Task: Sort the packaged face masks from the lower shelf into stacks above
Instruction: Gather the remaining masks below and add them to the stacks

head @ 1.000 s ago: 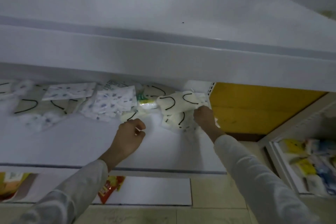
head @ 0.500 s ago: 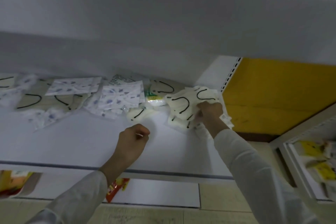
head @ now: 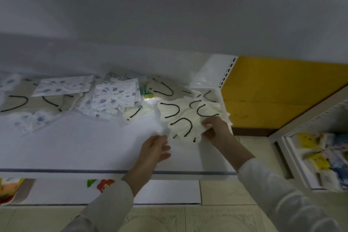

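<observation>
Right hand (head: 214, 128) pinched the edge of a fanned bundle of cream packaged face masks (head: 178, 117) with black ear loops at the right end of the white lower shelf (head: 75, 147). Left hand (head: 155, 149) hovered over that shelf just beside the bundle, fingers loosely spread, empty. Blue-patterned packaged masks (head: 113, 98) lay along the shelf's back.

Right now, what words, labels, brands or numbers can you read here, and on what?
No text is legible.
Printed sheet behind the blue-patterned packets: small print, too blurred.
Green-yellow packet: label blurred.
Red-green packet on the shelf below: blurred.
Yellow packets in the side rack: blurred.
Cream masks in the right hand: black loops, no text.
</observation>
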{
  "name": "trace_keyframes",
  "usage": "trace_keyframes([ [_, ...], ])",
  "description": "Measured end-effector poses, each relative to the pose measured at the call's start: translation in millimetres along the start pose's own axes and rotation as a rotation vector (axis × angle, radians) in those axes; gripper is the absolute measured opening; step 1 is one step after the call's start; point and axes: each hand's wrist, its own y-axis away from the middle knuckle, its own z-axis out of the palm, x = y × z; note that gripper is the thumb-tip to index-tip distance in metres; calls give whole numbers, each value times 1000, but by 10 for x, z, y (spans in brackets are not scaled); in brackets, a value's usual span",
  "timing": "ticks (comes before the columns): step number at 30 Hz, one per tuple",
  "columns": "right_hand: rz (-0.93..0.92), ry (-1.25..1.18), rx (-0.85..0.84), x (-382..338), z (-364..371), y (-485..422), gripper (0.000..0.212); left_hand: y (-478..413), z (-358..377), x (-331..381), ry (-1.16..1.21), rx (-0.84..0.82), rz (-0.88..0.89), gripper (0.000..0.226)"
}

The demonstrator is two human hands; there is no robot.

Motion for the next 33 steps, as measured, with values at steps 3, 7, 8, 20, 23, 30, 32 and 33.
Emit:
trace_keyframes([
  [3,-5,-67,-14,137,-20,64,32,35,93,37,139,-24,-52,35],
  [7,-9,-48,35,212,-18,160,41,60,130,103,259,-121,-103,27],
  [8,-16,-52,31,219,-12,171,40,55,124,96,214,-149,-71,20],
  [20,-139,-26,257,-28,-133,-130,22,36,-422,101,-51,-127,74,44],
  [23,-134,-43,271,-29,-219,-60,13,14,-550,111,-36,-120,94,46],
  [30,-335,-386,321,-120,-447,196,16,-29,-657,47,-53,15,99,28],
  [32,-357,-458,299,-244,-473,298,16,-36,-699,37,-63,51,100,22],
  [33,-356,-483,286,-303,-478,348,17,-24,-714,45,-74,61,104,18],
])
